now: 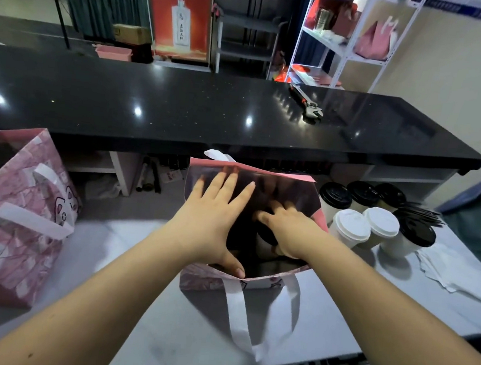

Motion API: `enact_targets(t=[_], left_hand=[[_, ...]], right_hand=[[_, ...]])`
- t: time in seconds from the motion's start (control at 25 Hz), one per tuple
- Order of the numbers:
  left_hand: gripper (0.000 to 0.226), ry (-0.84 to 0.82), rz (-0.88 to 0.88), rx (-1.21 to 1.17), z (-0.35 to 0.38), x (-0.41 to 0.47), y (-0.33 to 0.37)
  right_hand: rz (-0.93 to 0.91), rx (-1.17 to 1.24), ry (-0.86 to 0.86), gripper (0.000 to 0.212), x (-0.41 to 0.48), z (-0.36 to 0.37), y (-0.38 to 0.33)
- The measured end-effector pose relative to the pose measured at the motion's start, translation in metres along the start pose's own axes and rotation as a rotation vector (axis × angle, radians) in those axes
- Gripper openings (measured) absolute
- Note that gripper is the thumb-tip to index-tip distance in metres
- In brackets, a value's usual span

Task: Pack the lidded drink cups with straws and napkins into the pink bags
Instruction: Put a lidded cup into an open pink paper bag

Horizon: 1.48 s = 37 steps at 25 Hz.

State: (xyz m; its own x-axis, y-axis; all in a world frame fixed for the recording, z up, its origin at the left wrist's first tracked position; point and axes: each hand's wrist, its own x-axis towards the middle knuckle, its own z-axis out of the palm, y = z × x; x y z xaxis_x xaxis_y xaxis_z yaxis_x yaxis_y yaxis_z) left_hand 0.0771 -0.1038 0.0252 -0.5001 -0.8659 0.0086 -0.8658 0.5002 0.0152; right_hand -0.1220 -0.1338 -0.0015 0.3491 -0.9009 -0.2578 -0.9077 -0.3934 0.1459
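Left hand (211, 223), fingers spread, props bag (205, 280) open; right hand (290, 232) curls round cup (263, 244) inside. Next, likely: seat it upright, fetch straws (421, 215).

Dim indoor overhead light; small glare spots on glossy black desk (182, 97), pink bag (205, 282) interior in deep shadow, wide-angle bowing at edges, background soft.

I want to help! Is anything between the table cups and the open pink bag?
Just the hands: the left hand spreads across the mouth of the pink bag, the right hand grips a cup inside. Nothing else blocks the lidded cups beside it.
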Motion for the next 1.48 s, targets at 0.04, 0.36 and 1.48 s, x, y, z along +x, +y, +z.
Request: enact_targets(t=[0.04, 0.36, 1.48], left_hand=[[0.146, 0.001, 0.0, -0.002, 0.0, 0.0, -0.001], [0.144, -0.005, -0.013, -0.033, 0.001, -0.002, -0.007], [0.042, 0.392, -0.153, -0.14, -0.042, 0.043, 0.141]], right_hand=[[0.001, 0.007, -0.003, 0.072, -0.001, 0.002, -0.001], [-0.013, 0.161, -0.027, 0.069, 0.001, 0.039, -0.002], [-0.003, 0.396, 0.397, 0.033, -0.134, -0.041, 0.096]])
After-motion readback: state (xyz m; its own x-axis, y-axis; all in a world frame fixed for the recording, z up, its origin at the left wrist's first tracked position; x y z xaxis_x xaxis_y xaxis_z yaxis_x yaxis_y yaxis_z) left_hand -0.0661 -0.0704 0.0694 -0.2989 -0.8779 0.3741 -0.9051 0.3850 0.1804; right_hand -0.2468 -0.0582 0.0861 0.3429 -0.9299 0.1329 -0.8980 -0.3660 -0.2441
